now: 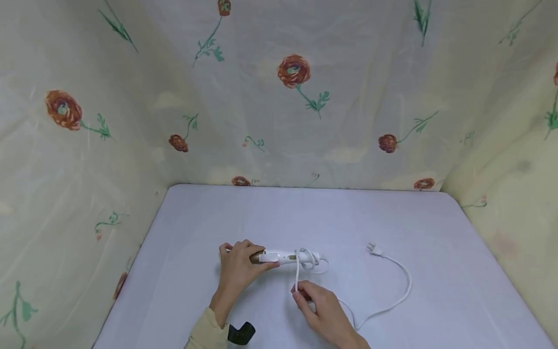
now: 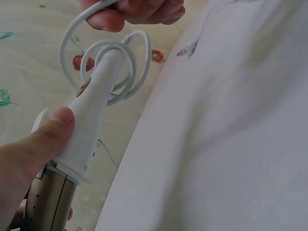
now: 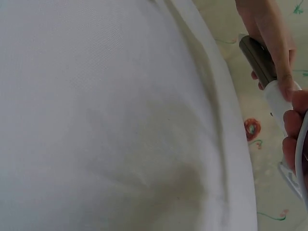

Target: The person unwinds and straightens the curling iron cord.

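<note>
A hair curling iron [image 1: 283, 257] with a white handle and a gold-brown barrel lies sideways in front of me. My left hand [image 1: 239, 265] grips it around the barrel, and the thumb presses on the white handle in the left wrist view. Loops of white cord [image 2: 130, 72] circle the handle's far end. My right hand [image 1: 321, 309], below and right of the handle, pinches the cord and draws a length of it down from the loops. Part of the barrel is hidden behind the left fingers.
The cord's free end curves over the white tabletop [image 1: 436, 271] to a two-prong plug [image 1: 374, 249] at the right. Flower-patterned cloth [image 1: 348, 97] hangs around the table's back and sides. A black device [image 1: 241, 333] sits at the left wrist.
</note>
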Demonstrator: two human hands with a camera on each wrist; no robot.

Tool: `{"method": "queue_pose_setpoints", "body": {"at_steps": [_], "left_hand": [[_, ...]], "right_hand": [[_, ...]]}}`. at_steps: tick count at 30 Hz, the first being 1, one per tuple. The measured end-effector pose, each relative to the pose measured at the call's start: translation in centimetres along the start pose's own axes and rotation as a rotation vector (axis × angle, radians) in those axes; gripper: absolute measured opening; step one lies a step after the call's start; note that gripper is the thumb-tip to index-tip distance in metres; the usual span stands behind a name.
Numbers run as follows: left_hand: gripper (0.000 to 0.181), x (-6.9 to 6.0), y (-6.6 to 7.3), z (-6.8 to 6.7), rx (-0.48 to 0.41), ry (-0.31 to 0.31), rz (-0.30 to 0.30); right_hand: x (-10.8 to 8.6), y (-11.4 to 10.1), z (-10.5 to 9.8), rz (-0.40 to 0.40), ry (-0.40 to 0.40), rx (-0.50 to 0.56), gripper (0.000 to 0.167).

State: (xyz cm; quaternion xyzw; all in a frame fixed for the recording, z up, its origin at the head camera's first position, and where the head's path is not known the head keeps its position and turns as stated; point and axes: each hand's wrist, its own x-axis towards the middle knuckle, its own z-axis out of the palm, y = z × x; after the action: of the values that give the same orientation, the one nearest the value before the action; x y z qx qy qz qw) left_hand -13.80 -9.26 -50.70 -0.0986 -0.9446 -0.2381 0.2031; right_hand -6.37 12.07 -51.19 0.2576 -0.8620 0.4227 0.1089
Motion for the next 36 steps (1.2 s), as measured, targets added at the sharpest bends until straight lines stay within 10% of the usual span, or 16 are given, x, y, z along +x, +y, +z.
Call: {"method": "queue_pose_setpoints", "body": {"at_steps": [13, 36], "left_hand": [[0.052, -0.6, 0.2, 0.1, 0.026, -0.045, 0.032], [0.05, -1.2, -0.3, 0.2, -0.044, -0.108, 0.087]], "right_hand": [[1.4, -0.5, -2.5, -0.211, 0.031, -0.11, 0.012], [4.0, 1.6, -5.8, -0.203, -0.013, -0.187, 0.006]]}}
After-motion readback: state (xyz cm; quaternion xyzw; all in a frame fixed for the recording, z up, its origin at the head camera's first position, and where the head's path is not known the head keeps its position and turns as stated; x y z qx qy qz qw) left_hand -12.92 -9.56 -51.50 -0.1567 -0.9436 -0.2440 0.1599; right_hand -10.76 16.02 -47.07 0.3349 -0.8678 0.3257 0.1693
